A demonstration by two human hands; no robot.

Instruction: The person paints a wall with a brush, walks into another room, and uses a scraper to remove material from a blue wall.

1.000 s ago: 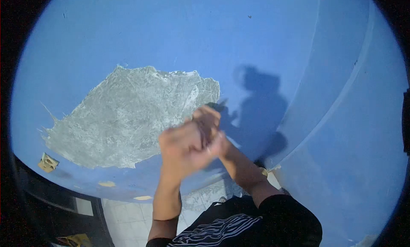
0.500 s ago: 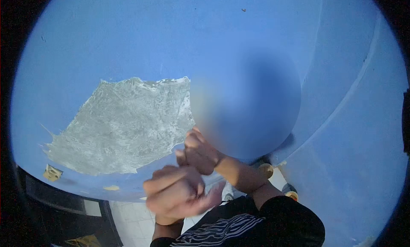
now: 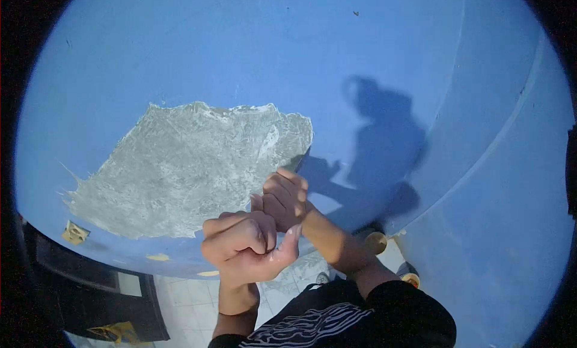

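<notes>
Black-sleeved, the left hand (image 3: 243, 247) is curled with its thumb stretched out, just below the right hand (image 3: 285, 195), whose fingers are bent — whether either grips anything cannot be told — while beyond them a rough grey patch (image 3: 180, 167), white-streaked and jagged-edged, covers part of the blue wall (image 3: 264, 53).

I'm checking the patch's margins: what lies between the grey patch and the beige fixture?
Only the blue wall: the head view shows a narrow, bare strip of it between the grey patch and the beige fixture.
</notes>
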